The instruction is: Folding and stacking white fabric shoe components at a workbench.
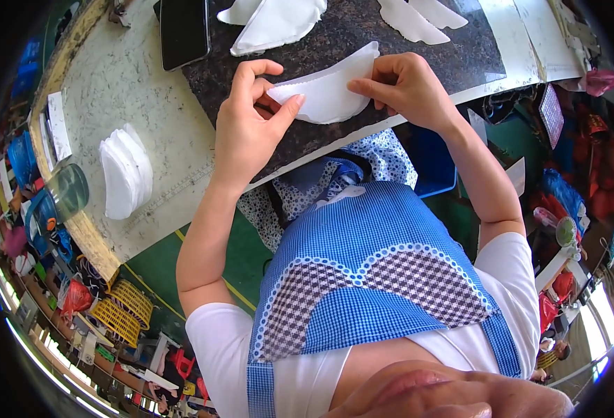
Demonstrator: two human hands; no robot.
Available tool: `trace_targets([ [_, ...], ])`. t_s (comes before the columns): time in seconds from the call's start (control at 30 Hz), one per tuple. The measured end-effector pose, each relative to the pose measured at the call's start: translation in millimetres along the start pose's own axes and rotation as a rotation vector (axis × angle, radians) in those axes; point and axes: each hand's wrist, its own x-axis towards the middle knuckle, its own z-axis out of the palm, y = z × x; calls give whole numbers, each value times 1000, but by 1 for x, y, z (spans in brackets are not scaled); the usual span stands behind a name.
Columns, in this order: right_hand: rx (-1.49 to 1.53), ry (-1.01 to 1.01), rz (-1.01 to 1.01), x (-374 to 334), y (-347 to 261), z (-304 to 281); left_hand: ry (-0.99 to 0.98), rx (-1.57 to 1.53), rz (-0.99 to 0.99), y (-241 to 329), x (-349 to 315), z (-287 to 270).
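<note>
Trouble could come to the white curved pad (328, 94), which is held up over the dark board (474, 59), close to the near edge of the worktop (147, 90). The left hand (248, 129) pinches its left tip with thumb and fingers, and the right hand (415, 87) pinches its right end. The pad looks thin and soft, so a hard pull from both sides could stretch it or spoil its curve. If it has loose layers, they could slide and stop lining up; I cannot tell how many there are. A pinch that is too light could let it fall past the near edge, down toward the blue apron (363, 226). The stack of white pieces (126, 174) sits by the worktop's near left corner, a bit uneven, so a bump could spread it out. Farther from the near edge, the white pile (279, 28) lies near the black phone (184, 31), and a careless push could knock them together.
</note>
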Motion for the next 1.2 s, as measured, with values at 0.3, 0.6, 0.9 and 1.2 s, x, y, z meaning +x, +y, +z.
trace_targets([
  [0.3, -423, 103, -199, 4, -6, 4, -4, 571, 265, 0, 0, 1],
  [0.6, -493, 226, -629, -17, -17, 27, -21, 744, 483, 11, 40, -23],
  [0.9, 81, 253, -249, -41, 15, -22, 36, 505, 202, -12, 122, -45],
  [1.2, -134, 638, -157, -37, 50, -68, 16, 72, 225, 63, 77, -50],
])
